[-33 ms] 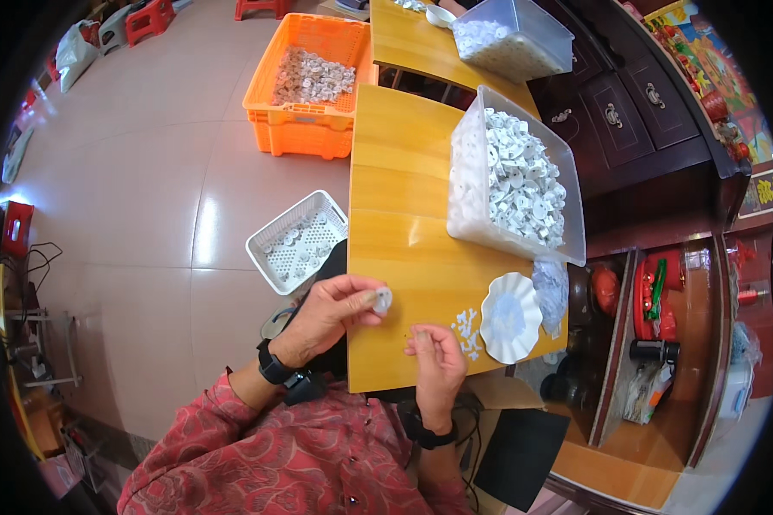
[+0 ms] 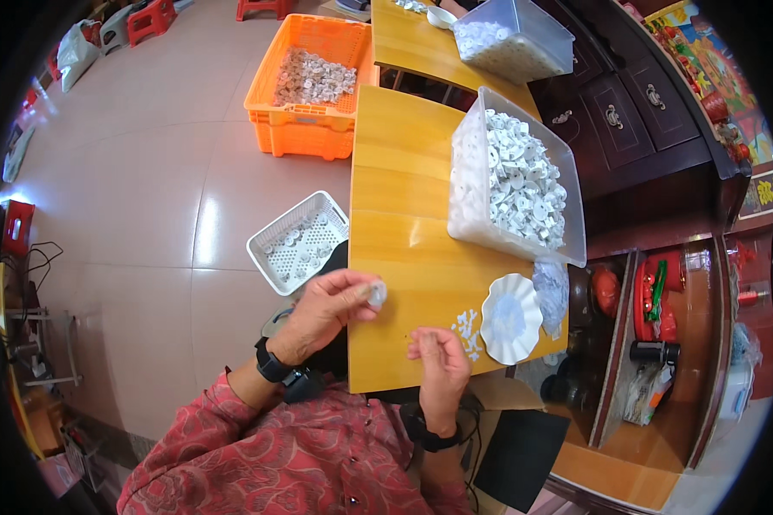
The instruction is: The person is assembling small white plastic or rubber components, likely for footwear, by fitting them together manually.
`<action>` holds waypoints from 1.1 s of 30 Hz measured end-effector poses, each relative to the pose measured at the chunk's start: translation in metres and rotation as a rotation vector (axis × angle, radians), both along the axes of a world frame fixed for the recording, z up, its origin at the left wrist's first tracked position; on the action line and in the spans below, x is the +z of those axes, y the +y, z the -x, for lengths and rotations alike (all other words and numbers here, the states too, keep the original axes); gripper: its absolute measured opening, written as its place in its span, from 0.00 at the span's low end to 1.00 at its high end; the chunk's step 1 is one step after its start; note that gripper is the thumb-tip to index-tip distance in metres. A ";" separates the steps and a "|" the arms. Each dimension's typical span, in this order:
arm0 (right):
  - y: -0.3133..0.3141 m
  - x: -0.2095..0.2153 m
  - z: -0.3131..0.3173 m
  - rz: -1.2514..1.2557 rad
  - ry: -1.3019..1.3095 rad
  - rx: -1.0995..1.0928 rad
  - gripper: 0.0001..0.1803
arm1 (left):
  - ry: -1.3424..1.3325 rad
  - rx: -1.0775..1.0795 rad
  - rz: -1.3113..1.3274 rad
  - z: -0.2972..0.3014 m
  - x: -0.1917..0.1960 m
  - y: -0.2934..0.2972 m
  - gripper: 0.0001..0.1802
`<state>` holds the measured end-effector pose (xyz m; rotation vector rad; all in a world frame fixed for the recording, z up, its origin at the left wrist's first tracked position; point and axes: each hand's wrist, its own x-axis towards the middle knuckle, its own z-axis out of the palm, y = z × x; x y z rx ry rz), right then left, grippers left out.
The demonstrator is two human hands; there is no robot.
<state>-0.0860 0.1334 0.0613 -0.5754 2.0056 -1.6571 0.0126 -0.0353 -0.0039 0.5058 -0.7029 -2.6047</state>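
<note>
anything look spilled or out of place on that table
Nothing looks spilled or damaged. The small white parts beside the scalloped white dish lie loose on the yellow table, but in a tight cluster near the right hand. The clear bin is heaped full, nothing over its rim.

White plastic parts (image 2: 524, 184) fill a clear bin (image 2: 468, 202) on the yellow wooden table (image 2: 404, 172), beside an orange crate (image 2: 305, 129).

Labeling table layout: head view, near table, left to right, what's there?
White slotted basket → left hand pinching a small white part → right hand → loose white pieces → white fluted dish
</note>
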 end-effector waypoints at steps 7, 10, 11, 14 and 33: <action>0.004 0.064 -0.009 0.180 -0.094 0.127 0.10 | -0.268 0.368 -0.158 -0.013 -0.075 -0.055 0.11; 0.002 0.072 -0.009 0.232 -0.062 0.147 0.10 | -0.351 0.410 -0.241 -0.009 -0.133 -0.073 0.11; 0.001 0.071 -0.008 0.221 -0.045 0.139 0.10 | -0.394 0.421 -0.283 -0.004 -0.153 -0.078 0.11; -0.001 0.066 -0.009 0.208 -0.053 0.160 0.10 | -0.404 0.460 -0.390 -0.015 -0.226 -0.098 0.12; 0.017 0.062 0.013 0.163 0.028 0.014 0.11 | 0.669 -0.168 0.662 -0.034 0.203 0.046 0.35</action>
